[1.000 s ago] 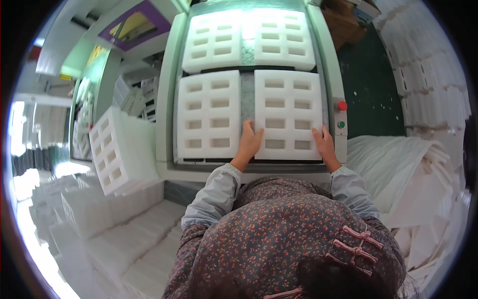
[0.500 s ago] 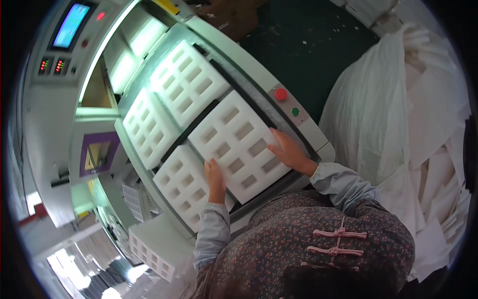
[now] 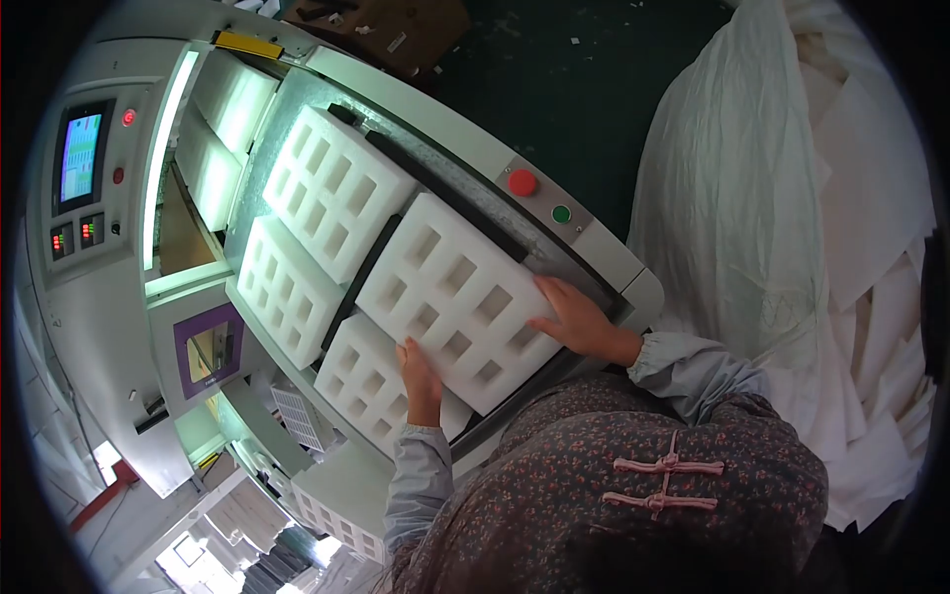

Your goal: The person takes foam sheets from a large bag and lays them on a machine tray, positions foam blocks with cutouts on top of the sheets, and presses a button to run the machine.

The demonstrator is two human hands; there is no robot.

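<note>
My left hand (image 3: 422, 386) and right hand (image 3: 584, 322) grip opposite sides of a white slotted foam block (image 3: 440, 297) mid-frame; a round red button (image 3: 522, 182) sits above.

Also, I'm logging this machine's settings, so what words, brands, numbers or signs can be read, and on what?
No wording or numbers can be read for certain.
Control screen: too small.
Red-lit displays: digits blurred.
Cardboard box: label too small.
Purple frame: marking too small.

Two hands (image 3: 421, 384), four tabletop foam blocks (image 3: 458, 297)
</note>
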